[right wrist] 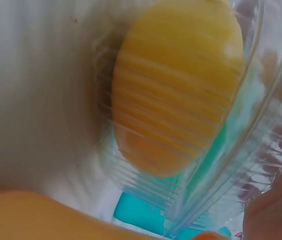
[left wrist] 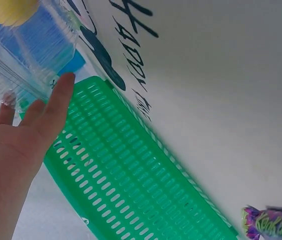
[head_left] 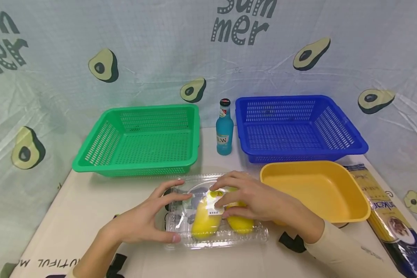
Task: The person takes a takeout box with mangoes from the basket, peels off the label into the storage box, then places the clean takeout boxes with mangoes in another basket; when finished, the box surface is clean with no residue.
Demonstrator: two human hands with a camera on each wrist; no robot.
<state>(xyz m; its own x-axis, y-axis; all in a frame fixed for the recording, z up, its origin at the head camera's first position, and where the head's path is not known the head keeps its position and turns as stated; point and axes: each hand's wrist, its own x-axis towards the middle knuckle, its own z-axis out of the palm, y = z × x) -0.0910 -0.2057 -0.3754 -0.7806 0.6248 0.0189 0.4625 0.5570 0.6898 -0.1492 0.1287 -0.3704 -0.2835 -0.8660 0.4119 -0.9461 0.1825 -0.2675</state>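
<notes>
A clear plastic clamshell box (head_left: 184, 241) lies on the table in front of me, its lid down. Through the plastic show a yellow, mango-like fruit (head_left: 203, 222) and a second yellow fruit (head_left: 241, 224); one fruit (right wrist: 176, 90) fills much of the right wrist view. My left hand (head_left: 144, 218) spreads around the box's left end, fingers over the lid and thumb by the near edge. In its wrist view the left hand (left wrist: 23, 135) has extended fingers at the box. Over the lid, my right hand (head_left: 244, 195) rests its loosely bent fingers around a white label (head_left: 215, 211).
Behind the box stand a green basket (head_left: 156, 148), a blue bottle (head_left: 224, 131) and a blue basket (head_left: 281, 135). A yellow bin (head_left: 309, 189) sits by my right forearm, with a pasta packet (head_left: 389, 216) beyond it. A purple-green wrapper (left wrist: 276, 225) appears in the left wrist view.
</notes>
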